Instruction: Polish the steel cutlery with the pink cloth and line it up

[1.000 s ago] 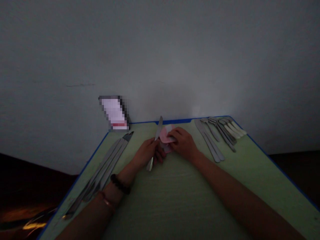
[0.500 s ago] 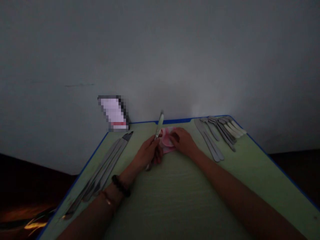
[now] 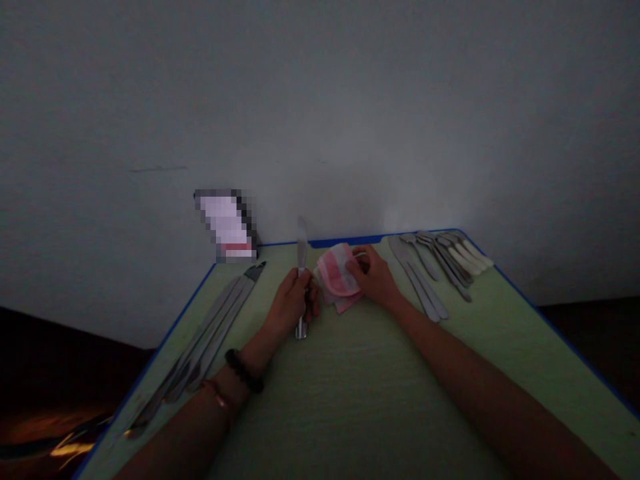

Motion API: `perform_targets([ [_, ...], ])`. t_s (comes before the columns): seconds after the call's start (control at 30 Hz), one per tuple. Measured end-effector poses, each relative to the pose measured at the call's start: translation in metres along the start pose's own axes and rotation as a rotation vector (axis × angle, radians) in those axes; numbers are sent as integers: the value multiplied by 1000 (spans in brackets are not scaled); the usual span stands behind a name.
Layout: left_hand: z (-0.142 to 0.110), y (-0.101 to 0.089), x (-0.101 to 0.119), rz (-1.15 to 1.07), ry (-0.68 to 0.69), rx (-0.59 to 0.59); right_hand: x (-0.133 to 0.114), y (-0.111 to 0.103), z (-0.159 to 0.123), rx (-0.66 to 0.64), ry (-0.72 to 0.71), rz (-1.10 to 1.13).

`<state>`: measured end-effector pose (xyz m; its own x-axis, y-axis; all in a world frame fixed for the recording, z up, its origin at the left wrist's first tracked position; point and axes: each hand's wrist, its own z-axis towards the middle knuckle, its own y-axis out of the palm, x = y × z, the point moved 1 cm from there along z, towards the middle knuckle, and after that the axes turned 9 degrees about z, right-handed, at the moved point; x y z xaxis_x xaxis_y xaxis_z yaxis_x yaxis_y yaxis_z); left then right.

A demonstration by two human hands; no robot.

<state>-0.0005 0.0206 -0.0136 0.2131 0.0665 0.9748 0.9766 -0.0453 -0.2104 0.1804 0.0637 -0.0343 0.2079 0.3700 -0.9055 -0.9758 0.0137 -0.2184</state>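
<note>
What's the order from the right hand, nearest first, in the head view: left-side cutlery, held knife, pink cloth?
1. Pink cloth: at the right hand.
2. Held knife: left of the cloth, in the left hand.
3. Left-side cutlery: farther left.

Green tabletop (image 3: 320,413) w/ blue rim (image 3: 347,241); L of L fingers (image 3: 312,303) — slanted metal cutlery (image 3: 220,337); beyond them, far-L corner, pixelated device (image 3: 226,227); R of R fingers (image 3: 356,273) — 2 knives (image 3: 415,279), spoon (image 3: 424,257), then white-handled pcs (image 3: 473,257)
</note>
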Motion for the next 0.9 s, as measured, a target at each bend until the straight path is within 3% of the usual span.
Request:
perform_targets([
  [0.17,1,-1,3,-35,0,80,3,-9,5,-10,2,238],
  [0.27,0,-2,6,18,-16,51,-1,-11,4,-92,32,324],
  [0.53,0,-4,5,49,-30,-20,-12,-13,0,-371,105,411],
  [0.73,1,-8,0,120,-56,-91,-12,-18,1,-306,130,417],
  [0.9,1,-8,0,80,-77,-71,-14,-22,0,-437,100,432],
])
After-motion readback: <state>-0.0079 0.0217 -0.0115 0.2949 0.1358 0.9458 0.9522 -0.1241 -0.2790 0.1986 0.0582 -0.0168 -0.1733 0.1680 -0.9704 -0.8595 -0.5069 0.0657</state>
